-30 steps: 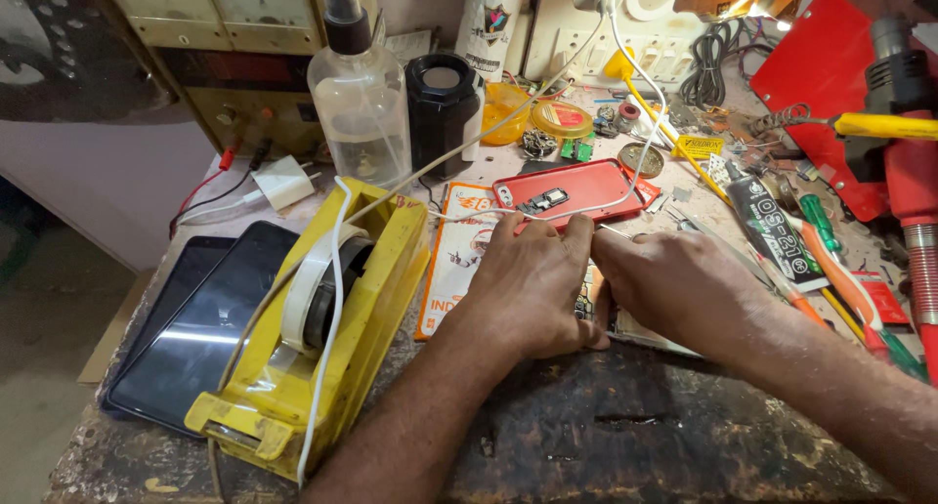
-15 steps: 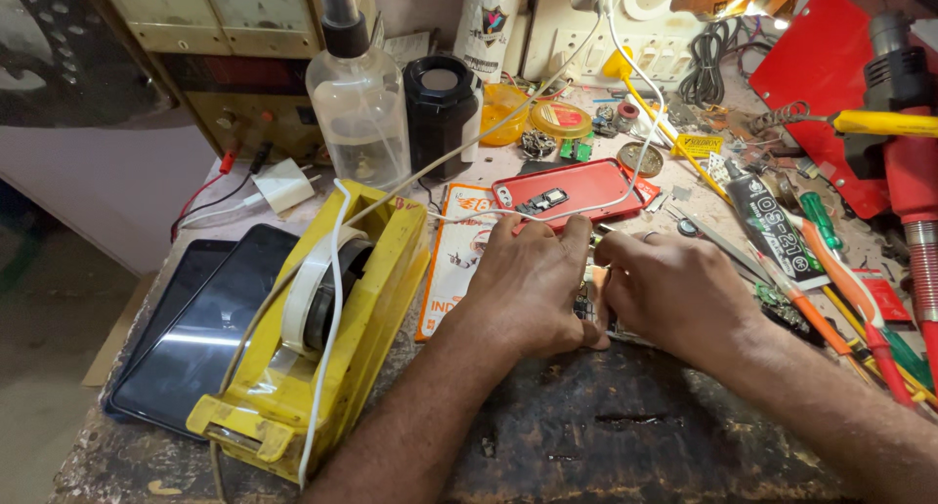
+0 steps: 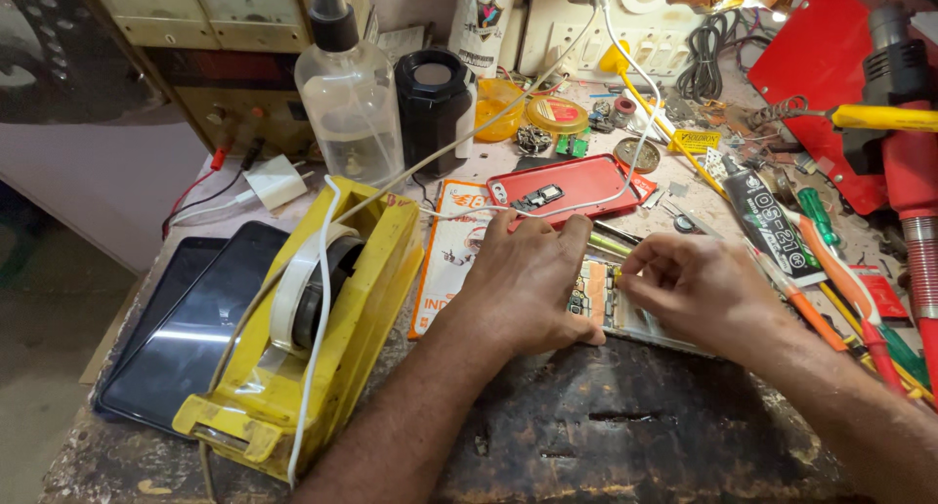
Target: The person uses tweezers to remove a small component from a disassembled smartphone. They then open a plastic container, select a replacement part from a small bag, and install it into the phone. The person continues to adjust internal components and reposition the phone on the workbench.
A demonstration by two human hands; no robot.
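Fingers (image 3: 640, 270) of my right hand (image 3: 699, 294) are pinching at the opened phone (image 3: 601, 304); left hand (image 3: 528, 284) is pressing flat, steadying it on the worktop (image 3: 606, 436).

left hand (image 3: 523, 284) lies palm down, fingers curled; right hand (image 3: 694, 291) pinches close beside it.

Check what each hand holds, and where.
Left hand presses flat on the opened phone, steadying it. Right hand pinches at its circuit board; what it pinches cannot be told.
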